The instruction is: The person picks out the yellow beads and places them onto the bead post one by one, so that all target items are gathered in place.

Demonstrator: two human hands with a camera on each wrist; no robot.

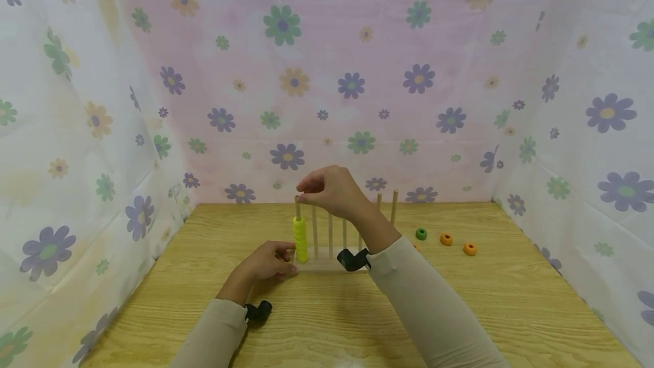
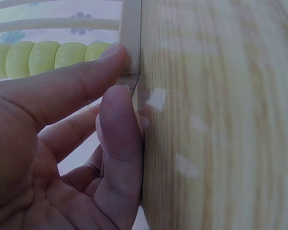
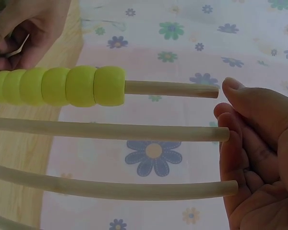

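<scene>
A wooden bead stand has a flat base and several upright rods. On its leftmost rod sits a stack of yellow beads, with the rod's upper part bare. My left hand holds the left end of the base between thumb and finger, low beside the stack. At the top of that rod is my right hand, thumb and fingers loosely bent and no bead between them. In the right wrist view, the thumb lies just beyond the rod's tip. The right forearm hides part of the stand.
To the right of the stand lie a green bead and orange beads, one partly hidden by the right sleeve. Flower-printed cloth encloses the wooden table at the back and both sides.
</scene>
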